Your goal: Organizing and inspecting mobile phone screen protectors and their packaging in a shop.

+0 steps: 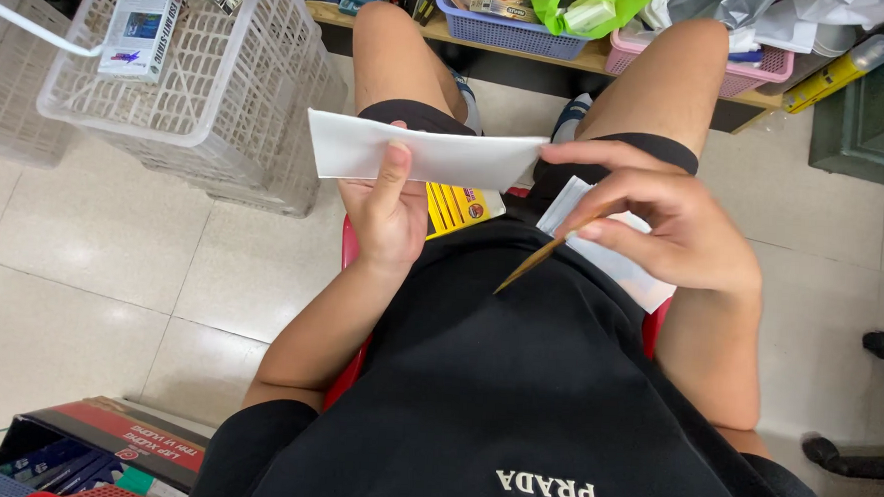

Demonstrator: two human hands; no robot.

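Nearest the camera at bottom left there's a cardboard box (106, 443) with a red strip, cut off by the frame edge, so what's inside is mostly a blur of blue packets; the person's black shirt fills the bottom middle and hides most of the red stool (350, 264) they sit on, only slivers show at each side. A bit farther up, the right hand (681, 229) is curled with its fingertips pinched on a thin brown stick (541, 258) that slants down toward the lap; can't tell what the stick really is, too slim. Under that hand lies a white packet (615, 261), half covered. The left hand (389, 216) grips a white folded paper strip (426, 156) from below, thumb pressed flat on its face, fingers hidden behind it; the strip sits level between the knees, its right tip touching the right hand's index finger. A yellow package (454, 207) peeks out on the lap, mostly blocked. Far left stands a white plastic basket (221, 80) holding a small box; far back a shelf (589, 56) with blue and pink baskets, tops cropped off.
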